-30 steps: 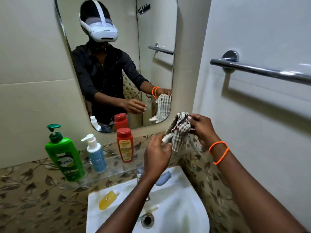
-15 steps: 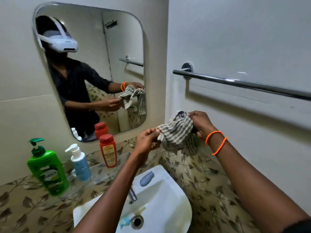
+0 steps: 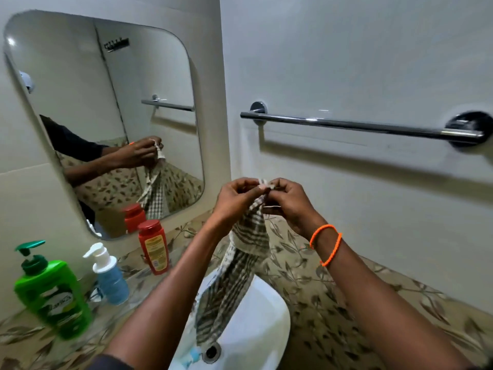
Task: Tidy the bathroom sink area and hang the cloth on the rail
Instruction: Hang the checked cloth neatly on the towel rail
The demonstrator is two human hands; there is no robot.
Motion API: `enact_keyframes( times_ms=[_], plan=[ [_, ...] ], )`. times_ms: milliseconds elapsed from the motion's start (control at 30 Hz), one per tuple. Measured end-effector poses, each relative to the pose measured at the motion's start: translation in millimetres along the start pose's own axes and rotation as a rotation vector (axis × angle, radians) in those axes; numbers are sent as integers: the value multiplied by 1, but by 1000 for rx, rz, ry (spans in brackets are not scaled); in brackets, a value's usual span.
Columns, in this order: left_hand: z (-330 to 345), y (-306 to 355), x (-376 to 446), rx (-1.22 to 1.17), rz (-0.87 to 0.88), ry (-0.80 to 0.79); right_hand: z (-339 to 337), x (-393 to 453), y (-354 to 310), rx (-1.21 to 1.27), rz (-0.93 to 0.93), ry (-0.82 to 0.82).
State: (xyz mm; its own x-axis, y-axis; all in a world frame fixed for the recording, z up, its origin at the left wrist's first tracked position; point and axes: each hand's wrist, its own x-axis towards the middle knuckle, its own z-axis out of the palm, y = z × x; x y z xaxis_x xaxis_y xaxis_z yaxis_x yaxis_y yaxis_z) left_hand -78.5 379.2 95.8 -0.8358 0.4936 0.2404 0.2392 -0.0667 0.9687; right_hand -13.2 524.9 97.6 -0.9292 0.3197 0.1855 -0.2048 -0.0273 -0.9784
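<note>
Since half a second ago: view has swung right and down; the rail (image 3: 360,126) now shows end to end across the upper right of the frame, both wall mounts in view. The headset reflection has left the mirror (image 3: 80,89); only arms and cloth reflected now. The cloth (image 3: 234,276), bunched between the hands before, now hangs long from one pinched end.

Left hand (image 3: 234,201) and right hand (image 3: 288,201) meet at frame centre, below the rail and apart from it. Both are closed, fingertips pinching the top corner of the checked cloth. The cloth drops down over the white sink (image 3: 266,329), its lower end near the drain (image 3: 212,352). Whether it touches the basin, cannot tell.

Two orange bands (image 3: 326,243) on the right wrist.

Lower left, on the shelf: green pump bottle (image 3: 50,289), blue pump bottle (image 3: 109,276), red bottle (image 3: 153,247), in a row and apart.

Hard to make out: green bottle's label is blurred; the tap is hidden behind the left forearm; a small blue object beside the drain is unidentifiable; the sink's near edge is cut off by the frame bottom.
</note>
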Motion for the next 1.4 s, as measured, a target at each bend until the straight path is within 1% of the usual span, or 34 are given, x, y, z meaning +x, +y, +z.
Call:
enact_keyframes(
  times_ms=[67, 133, 200, 300, 333, 467, 500, 600, 667, 700, 733, 767, 800, 833, 867, 900, 967, 1000, 1033, 1067, 1100, 1133, 1167, 1200, 1267, 1300, 1333, 1367, 1400],
  plan=[
    [5, 8, -2, 142, 86, -29, -9, 1, -12, 112, 74, -52],
    [12, 18, 0, 238, 169, -3, -17, 1, -22, 120, 113, -85],
    [20, 25, 4, 182, 187, 23, -23, 2, -31, 41, 97, -48],
    [30, 31, 11, 130, 218, 72, -36, 5, -41, -151, -35, 74],
    [33, 32, 14, 124, 232, 92, -40, 6, -42, -147, -52, 75],
    [42, 37, 25, -3, 191, 108, -52, 4, -43, 139, 32, -35],
    [45, 38, 27, -31, 177, 109, -55, 3, -43, 123, 7, -54],
    [50, 40, 33, -77, 165, 141, -63, -5, -43, -170, -122, -123],
    [53, 41, 37, -62, 159, 221, -72, -9, -40, -390, -132, -116],
    [52, 43, 40, -31, 151, 280, -77, -12, -39, -458, -126, -96],
    [50, 44, 44, 8, 142, 334, -83, -15, -40, -461, -111, -66],
    [48, 46, 47, 62, 142, 376, -89, -17, -42, -395, -83, -22],
    [44, 48, 48, 139, 171, 402, -94, -19, -46, -290, -57, 39],
    [39, 49, 47, 237, 241, 406, -100, -21, -51, -193, -58, 111],
    [34, 49, 44, 340, 346, 378, -106, -22, -56, -138, -97, 175],
    [28, 48, 40, 452, 466, 307, -112, -23, -63, -146, -158, 227],
    [19, 50, 30, 772, 691, 104, -121, -29, -77, -292, -296, 258],
    [15, 50, 27, 966, 787, 36, -126, -34, -86, -395, -343, 219],
    [12, 53, 26, 1126, 871, 1, -131, -41, -95, -498, -363, 144],
    [8, 57, 27, 1218, 940, -17, -137, -48, -105, -614, -339, 37],
    [3, 62, 29, 1247, 978, -37, -143, -57, -116, -759, -285, -78],
    [-3, 68, 31, 1213, 986, -60, -148, -64, -127, -923, -240, -174],
    [-11, 76, 34, 1158, 959, -85, -151, -71, -136, -1079, -227, -219],
    [-19, 83, 39, 1126, 924, -101, -154, -74, -144, -1186, -244, -195],
    [-32, 97, 50, 1155, 870, -58, -159, -75, -158, -1241, -341, -9],
    [-35, 104, 54, 1171, 828, 5, -158, -75, -164, -1229, -404, 122],
    [-35, 109, 60, 1183, 767, 107, -155, -76, -170, -1188, -470, 255],
    [-31, 116, 64, 1185, 659, 223, -151, -75, -176, -1124, -541, 381],
    [-24, 123, 69, 1128, 525, 312, -146, -71, -182, -1033, -603, 488]
  ],
)
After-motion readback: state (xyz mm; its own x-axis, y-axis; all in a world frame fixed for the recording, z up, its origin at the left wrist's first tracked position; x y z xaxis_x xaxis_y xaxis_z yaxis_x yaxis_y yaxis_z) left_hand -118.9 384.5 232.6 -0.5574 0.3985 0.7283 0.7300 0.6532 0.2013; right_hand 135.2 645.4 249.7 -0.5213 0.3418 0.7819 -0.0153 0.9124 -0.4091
